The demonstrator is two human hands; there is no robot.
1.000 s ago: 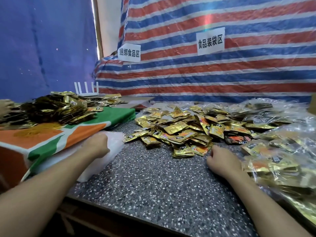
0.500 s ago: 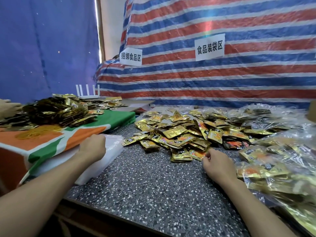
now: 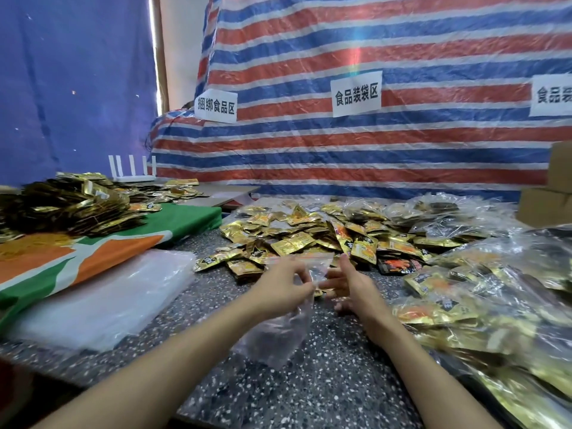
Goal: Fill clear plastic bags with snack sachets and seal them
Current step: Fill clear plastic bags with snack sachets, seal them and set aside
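Note:
My left hand (image 3: 283,287) pinches the top of an empty clear plastic bag (image 3: 275,332) that hangs down over the speckled table (image 3: 309,391). My right hand (image 3: 349,284) is at the bag's mouth with its fingers spread and fairly straight, touching the plastic. Just beyond both hands lies a heap of loose gold snack sachets (image 3: 297,239). A flat stack of empty clear bags (image 3: 102,298) lies to the left.
Filled clear bags of sachets (image 3: 483,305) are piled along the right side. A second heap of sachets (image 3: 71,205) sits on an orange and green cloth (image 3: 93,252) at left. Cardboard boxes (image 3: 548,202) stand at the far right, and a striped tarp (image 3: 340,144) forms the back wall.
My left hand left the stack of bags at left and came to the middle with one clear bag. My right hand rose from the sachet heap to the bag's mouth.

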